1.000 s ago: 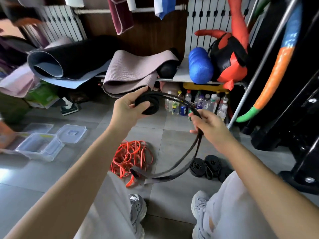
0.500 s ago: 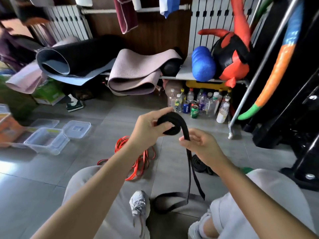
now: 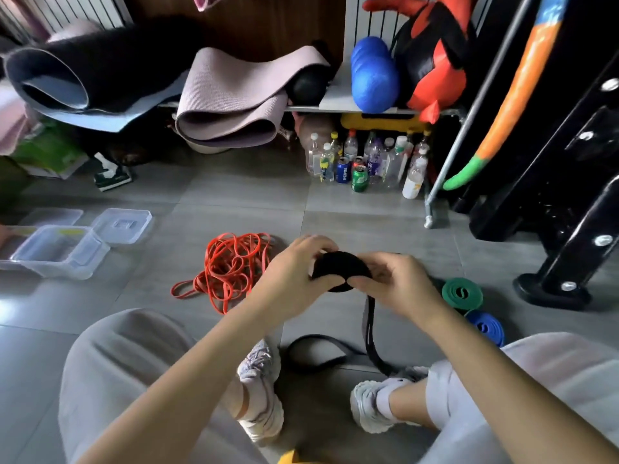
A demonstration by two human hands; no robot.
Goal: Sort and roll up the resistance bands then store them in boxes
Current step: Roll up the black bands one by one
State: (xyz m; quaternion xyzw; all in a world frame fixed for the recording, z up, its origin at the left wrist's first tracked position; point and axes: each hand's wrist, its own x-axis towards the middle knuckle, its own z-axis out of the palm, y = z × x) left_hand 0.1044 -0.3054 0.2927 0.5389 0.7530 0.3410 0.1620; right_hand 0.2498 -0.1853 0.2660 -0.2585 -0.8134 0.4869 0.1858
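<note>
Down between the seated person's knees, both hands are clamped on the black band (image 3: 338, 267), most of it wound into a tight disc held in the air above the grey floor (image 3: 368, 212). The left hand (image 3: 294, 276) curls its fingers over the top of the disc with the thumb under it; the right hand (image 3: 398, 286) pinches the disc's near edge between thumb and fingers, and the two thumbs almost touch. The unwound tail hangs from under the right hand and loops on the floor between the white shoes (image 3: 261, 363). A tangled heap of orange bands (image 3: 234, 266) lies just left of the left hand. Right of the right hand, near the foot of a black frame (image 3: 569, 256), a green roll (image 3: 462, 293) lies flat with a blue roll (image 3: 485, 328) just beside it. Toward the floor's left edge stands a clear box (image 3: 57, 252), open, with a lid (image 3: 122, 226) lying beside it — well apart from the hands. Bottles (image 3: 368, 159) stand at the floor's far edge, under a shelf (image 3: 335, 107) carrying rolled mats (image 3: 231, 105).
</note>
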